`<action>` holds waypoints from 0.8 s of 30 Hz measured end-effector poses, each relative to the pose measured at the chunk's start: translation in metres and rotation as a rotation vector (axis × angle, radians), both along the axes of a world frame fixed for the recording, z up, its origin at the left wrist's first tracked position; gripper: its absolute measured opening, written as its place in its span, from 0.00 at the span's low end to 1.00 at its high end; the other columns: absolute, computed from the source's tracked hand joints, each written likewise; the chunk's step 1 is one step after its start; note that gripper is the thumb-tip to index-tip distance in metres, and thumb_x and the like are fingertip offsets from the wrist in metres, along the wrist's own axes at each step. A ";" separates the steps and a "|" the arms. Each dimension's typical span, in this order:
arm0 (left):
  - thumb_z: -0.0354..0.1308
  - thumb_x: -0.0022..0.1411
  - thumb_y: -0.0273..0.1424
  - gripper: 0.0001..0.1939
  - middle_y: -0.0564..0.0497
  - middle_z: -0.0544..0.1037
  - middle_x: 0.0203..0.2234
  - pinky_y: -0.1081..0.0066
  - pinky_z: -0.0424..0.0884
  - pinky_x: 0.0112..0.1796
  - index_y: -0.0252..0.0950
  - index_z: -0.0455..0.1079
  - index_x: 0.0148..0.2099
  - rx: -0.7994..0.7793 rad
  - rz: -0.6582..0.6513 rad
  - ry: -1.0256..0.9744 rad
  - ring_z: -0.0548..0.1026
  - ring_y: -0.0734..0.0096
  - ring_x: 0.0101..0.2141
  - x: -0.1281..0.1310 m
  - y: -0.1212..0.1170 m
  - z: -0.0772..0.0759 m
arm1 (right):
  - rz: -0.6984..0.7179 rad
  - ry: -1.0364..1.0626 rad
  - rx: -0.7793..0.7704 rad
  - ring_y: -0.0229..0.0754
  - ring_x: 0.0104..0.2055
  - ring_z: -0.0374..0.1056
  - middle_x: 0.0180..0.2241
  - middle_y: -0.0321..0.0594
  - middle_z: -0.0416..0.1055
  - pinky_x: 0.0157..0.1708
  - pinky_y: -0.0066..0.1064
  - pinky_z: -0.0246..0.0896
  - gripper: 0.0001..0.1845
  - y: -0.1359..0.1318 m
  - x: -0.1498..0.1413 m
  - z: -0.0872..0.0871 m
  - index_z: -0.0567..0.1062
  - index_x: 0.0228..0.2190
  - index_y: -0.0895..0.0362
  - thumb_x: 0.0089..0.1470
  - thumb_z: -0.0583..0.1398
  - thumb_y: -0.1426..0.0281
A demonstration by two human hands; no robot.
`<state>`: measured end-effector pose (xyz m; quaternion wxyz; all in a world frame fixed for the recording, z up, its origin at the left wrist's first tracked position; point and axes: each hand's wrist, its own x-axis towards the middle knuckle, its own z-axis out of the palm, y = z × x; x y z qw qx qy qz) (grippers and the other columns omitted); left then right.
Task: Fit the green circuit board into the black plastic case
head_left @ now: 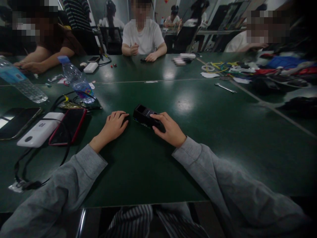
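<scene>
A black handheld device [146, 116] with a small screen and buttons lies on the green table [138, 172], angled toward the upper left. Around its near right end, my right hand [170, 129] has the thumb on one side and fingers on top. To the left of the device, my left hand [114, 126] rests on the tabletop with its fingers stretched out and slightly bent. It holds nothing, and a small gap separates its fingertips from the device.
At left lie a red-edged phone [69, 127], a white power bank [41, 129], another phone [21, 123] and black cables. Two water bottles [78, 81] [22, 79] stand behind them. A wrench [225, 88] lies at right, before tangled cables [220, 67]. Several people sit around.
</scene>
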<state>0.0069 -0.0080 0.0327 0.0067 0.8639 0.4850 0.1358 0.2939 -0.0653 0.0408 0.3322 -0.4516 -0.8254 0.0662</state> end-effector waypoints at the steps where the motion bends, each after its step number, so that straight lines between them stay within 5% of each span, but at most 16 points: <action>1: 0.44 0.73 0.38 0.21 0.41 0.68 0.59 0.49 0.64 0.55 0.37 0.64 0.63 -0.001 -0.001 0.003 0.64 0.50 0.58 0.000 0.000 0.000 | -0.002 -0.002 -0.004 0.49 0.45 0.69 0.48 0.46 0.66 0.42 0.43 0.72 0.25 0.000 0.000 0.000 0.64 0.58 0.50 0.60 0.58 0.66; 24: 0.43 0.73 0.38 0.22 0.40 0.67 0.59 0.49 0.64 0.54 0.37 0.64 0.63 -0.002 -0.004 0.015 0.64 0.50 0.58 0.000 -0.001 0.002 | -0.016 -0.008 -0.065 0.48 0.44 0.70 0.49 0.48 0.65 0.39 0.42 0.72 0.26 -0.002 0.000 0.002 0.62 0.59 0.52 0.61 0.57 0.64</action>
